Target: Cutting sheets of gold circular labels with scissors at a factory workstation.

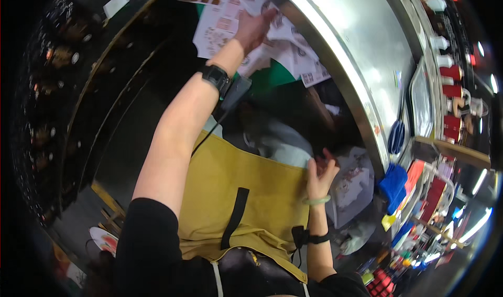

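My left hand, with a black watch on its wrist, reaches forward onto several white printed paper sheets or bags. They lie below the edge of a metal counter. Its fingers are dim and blurred, so whether they grip a sheet cannot be told. A green surface shows beneath the papers. My right hand is raised beside my mustard-yellow apron, fingers apart and nothing in them. A pale bangle circles that wrist, and a black strap sits lower on the forearm.
A grey plastic bin with a printed liner stands right of my right hand. Blue cloths hang off the counter's near end. Dark shelving runs along the left. A black handheld device with a cord is near my left wrist.
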`<state>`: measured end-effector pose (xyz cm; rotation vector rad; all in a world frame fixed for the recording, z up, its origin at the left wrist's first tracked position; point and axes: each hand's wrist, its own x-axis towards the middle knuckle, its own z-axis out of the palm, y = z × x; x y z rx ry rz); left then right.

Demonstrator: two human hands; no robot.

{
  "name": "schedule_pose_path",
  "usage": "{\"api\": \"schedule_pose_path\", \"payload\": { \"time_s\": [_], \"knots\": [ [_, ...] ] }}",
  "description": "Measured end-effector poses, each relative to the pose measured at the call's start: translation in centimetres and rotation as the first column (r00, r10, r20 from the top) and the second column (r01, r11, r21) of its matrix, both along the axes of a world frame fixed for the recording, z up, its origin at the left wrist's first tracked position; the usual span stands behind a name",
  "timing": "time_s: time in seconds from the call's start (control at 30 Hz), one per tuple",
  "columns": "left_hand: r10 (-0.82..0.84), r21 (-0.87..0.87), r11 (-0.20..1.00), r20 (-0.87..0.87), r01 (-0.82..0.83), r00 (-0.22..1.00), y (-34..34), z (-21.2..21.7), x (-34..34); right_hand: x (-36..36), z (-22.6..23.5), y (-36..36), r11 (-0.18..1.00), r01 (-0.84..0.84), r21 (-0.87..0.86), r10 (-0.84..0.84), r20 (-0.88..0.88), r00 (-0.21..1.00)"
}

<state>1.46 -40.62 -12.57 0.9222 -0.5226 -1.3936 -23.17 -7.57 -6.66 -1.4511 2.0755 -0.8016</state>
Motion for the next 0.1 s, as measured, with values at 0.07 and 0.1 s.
{"api": "schedule_pose_path", "payload": {
  "time_s": [0.07, 0.1],
  "knots": [
    [-0.113, 0.085, 0.991, 0.098, 0.104, 0.989, -4.3, -1.8, -1.5, -0.5, 0.4, 4.0, 0.995, 0.071, 0.069, -0.070, -0.020, 0.997],
    [-0.145, 0.029, 0.989, 0.091, 0.142, 0.985, -4.3, -3.1, -4.0, -0.6, 0.8, 5.8, 0.984, 0.112, 0.138, -0.118, 0.038, 0.992]
  ]
}}
